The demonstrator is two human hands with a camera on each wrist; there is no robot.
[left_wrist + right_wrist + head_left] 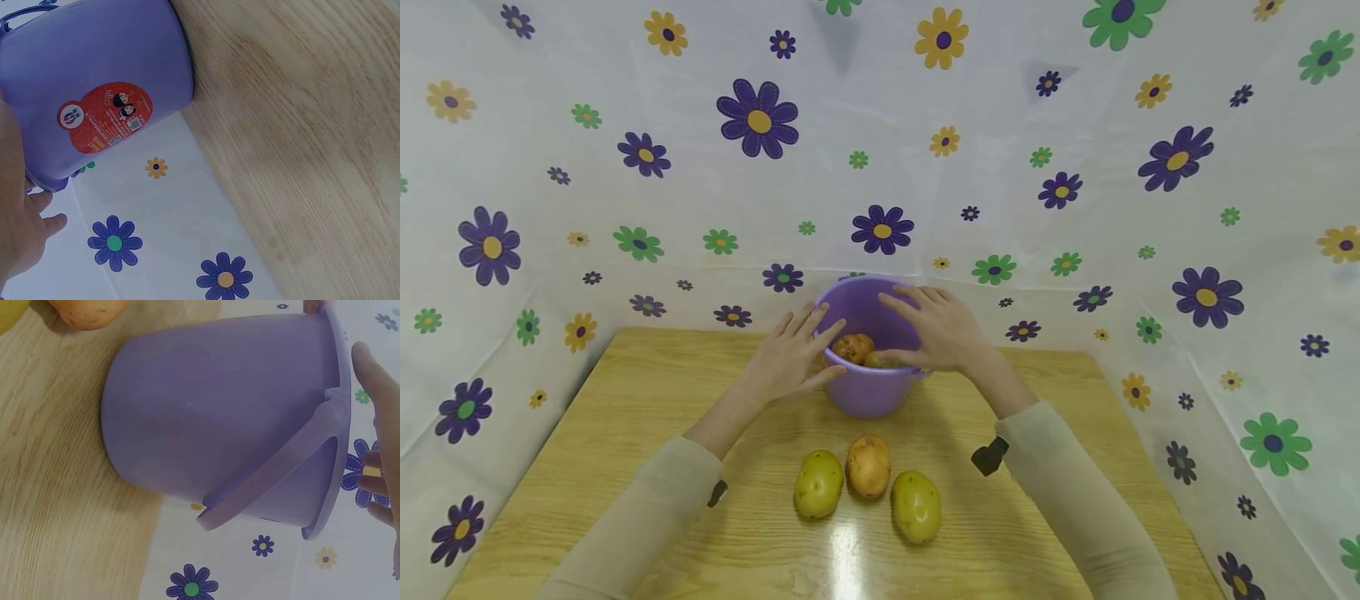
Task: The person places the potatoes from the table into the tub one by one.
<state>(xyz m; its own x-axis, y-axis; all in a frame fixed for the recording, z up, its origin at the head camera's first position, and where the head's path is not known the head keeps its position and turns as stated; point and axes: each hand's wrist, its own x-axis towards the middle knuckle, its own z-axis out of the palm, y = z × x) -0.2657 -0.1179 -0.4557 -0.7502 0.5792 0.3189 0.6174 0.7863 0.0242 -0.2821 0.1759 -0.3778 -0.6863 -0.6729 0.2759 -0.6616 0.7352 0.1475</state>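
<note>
A purple bucket (868,396) stands upright at the back of the table, with a brown potato (852,347) and part of a greenish one (875,361) showing inside. My left hand (782,358), fingers spread, lies along the bucket's left rim. Over the right side of the opening is my right hand (946,329), its fingers straight and apart and nothing in its grasp. In the right wrist view the bucket's handle (275,469) hangs down the side. In front of the bucket lie a yellow-green potato (818,485), a brown potato (868,468) and another yellow-green potato (917,507).
The wood-grain table (647,400) is enclosed at the back and sides by a white flower-print sheet (880,183). A red label (119,119) marks the bucket's left side. Dark straps (991,457) show at both sleeve cuffs.
</note>
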